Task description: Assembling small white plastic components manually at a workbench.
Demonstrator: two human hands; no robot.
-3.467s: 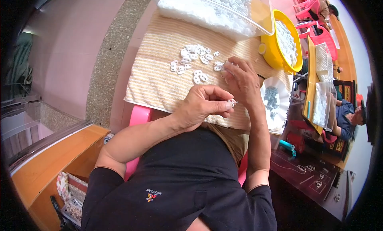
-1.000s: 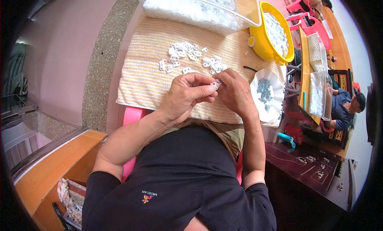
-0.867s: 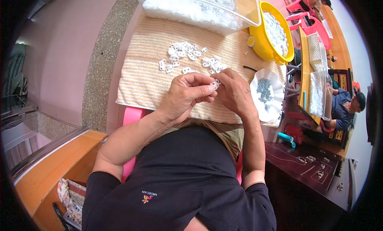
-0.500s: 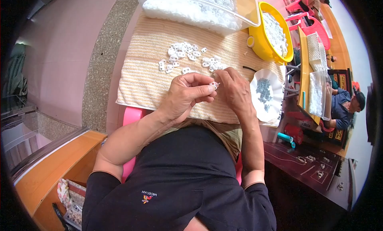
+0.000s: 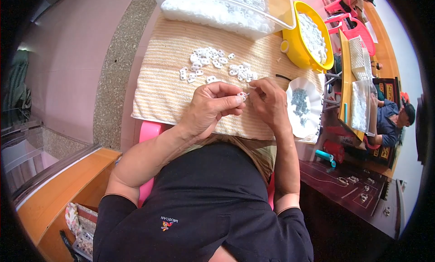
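Over the striped cloth (image 5: 167, 90), left hand (image 5: 210, 109) and right hand (image 5: 271, 103) pinch one small white piece (image 5: 242, 96) (others lie scattered beyond).

I find few items of this kind. A small logo patch (image 5: 168, 223), white and red, sits on the chest of my black shirt, near the lower edge of the view. At the lower left, beside the orange wooden ledge, lies a crumpled floral-printed bag (image 5: 78, 220) in pale pink and white tones; its contents cannot be told. I see no signs and no screens anywhere in view.
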